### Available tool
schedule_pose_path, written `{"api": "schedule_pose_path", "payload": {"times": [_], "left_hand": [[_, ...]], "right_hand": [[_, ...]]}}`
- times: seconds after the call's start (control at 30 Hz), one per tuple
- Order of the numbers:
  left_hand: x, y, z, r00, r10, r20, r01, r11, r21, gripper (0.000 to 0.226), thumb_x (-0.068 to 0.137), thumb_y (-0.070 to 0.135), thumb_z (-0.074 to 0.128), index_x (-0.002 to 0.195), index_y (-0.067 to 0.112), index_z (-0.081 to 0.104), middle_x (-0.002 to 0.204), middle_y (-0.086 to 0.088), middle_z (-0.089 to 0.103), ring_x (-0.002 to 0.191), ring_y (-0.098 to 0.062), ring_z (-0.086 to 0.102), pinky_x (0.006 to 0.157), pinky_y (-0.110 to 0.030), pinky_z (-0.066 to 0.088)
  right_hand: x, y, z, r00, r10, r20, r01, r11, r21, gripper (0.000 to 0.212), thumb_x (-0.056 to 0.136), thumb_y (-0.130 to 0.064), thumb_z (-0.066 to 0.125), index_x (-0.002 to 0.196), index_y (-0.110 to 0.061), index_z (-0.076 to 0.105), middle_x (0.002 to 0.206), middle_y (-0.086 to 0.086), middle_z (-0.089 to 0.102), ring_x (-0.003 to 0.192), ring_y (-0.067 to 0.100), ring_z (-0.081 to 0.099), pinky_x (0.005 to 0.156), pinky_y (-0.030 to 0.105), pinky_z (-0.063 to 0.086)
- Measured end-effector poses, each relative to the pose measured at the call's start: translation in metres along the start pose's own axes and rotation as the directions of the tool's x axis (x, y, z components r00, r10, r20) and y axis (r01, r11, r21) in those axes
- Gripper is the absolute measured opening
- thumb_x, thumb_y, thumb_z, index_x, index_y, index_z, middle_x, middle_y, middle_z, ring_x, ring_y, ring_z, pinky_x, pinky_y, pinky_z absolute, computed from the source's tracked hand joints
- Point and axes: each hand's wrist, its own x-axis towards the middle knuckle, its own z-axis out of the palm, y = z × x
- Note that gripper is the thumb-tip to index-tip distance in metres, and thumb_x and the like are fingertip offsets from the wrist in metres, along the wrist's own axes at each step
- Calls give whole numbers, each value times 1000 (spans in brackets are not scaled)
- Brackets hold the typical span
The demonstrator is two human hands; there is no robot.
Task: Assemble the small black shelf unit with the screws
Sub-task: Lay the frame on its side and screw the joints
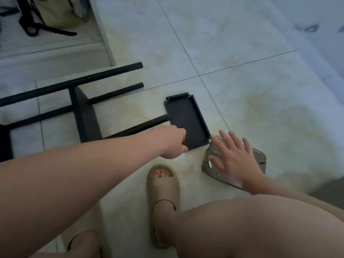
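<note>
A partly built black shelf unit (81, 112) lies on its side on the tiled floor at the left, several round black poles running through one shelf panel. A loose black shelf tray (188, 118) lies flat in the middle, rim up. My left hand (174, 144) grips the tray's near left corner, fingers curled at its edge. My right hand (230, 157) lies spread with straight fingers on a clear plastic bag of screws (260, 157) just right of the tray's near corner. Small metal screws show through the bag.
A white cabinet base (55, 51) with a beige bag (57, 13) and black straps stands at the back left. My foot in a beige slipper (163, 198) is planted just below the tray; my knee fills the lower right. Bare floor tiles (242, 62) stretch beyond.
</note>
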Motion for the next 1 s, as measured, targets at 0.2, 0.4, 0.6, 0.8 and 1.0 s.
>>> {"api": "schedule_pose_path", "payload": {"times": [0.2, 0.4, 0.6, 0.8, 1.0], "left_hand": [[56, 60, 80, 987, 148, 58, -140, 982, -127, 50, 93, 35, 57, 141, 38, 41, 148, -1, 37, 128, -30, 47, 100, -44, 44], [80, 69, 147, 997, 73, -17, -75, 972, -221, 42, 96, 36, 56, 137, 34, 45, 147, -2, 38, 124, -29, 50, 99, -44, 46], [97, 63, 157, 982, 120, -149, -150, 965, -213, 27, 96, 45, 57, 119, 32, 52, 125, 5, 49, 107, -24, 54, 82, -36, 43], [97, 60, 157, 974, 143, -175, -182, 955, -235, 23, 96, 43, 56, 115, 32, 50, 123, 6, 47, 105, -24, 52, 78, -34, 37], [97, 59, 155, 977, 123, -174, -168, 948, -270, 20, 97, 41, 56, 112, 32, 48, 122, 7, 46, 102, -23, 52, 76, -33, 35]], "right_hand": [[-22, 63, 49, 979, 159, 127, -171, 982, 84, 64, 103, -51, 42, 160, -28, 23, 165, 0, 27, 150, 24, 26, 116, 41, 25], [2, 83, 88, 945, 165, 282, -225, 955, 195, 54, 103, -36, 50, 154, -23, 37, 149, 2, 47, 132, 31, 48, 104, 42, 43], [52, 80, 125, 930, 200, 307, -307, 883, 355, 48, 99, -25, 57, 146, -22, 49, 137, 7, 56, 124, 32, 54, 96, 41, 48], [84, 69, 149, 938, 248, 244, -328, 863, 385, 32, 97, -17, 57, 128, -12, 62, 124, 13, 61, 112, 36, 58, 85, 42, 51], [94, 60, 159, 931, 342, 125, -364, 868, 339, 21, 100, -24, 55, 112, -8, 64, 114, 12, 60, 103, 37, 58, 68, 38, 44]]}}
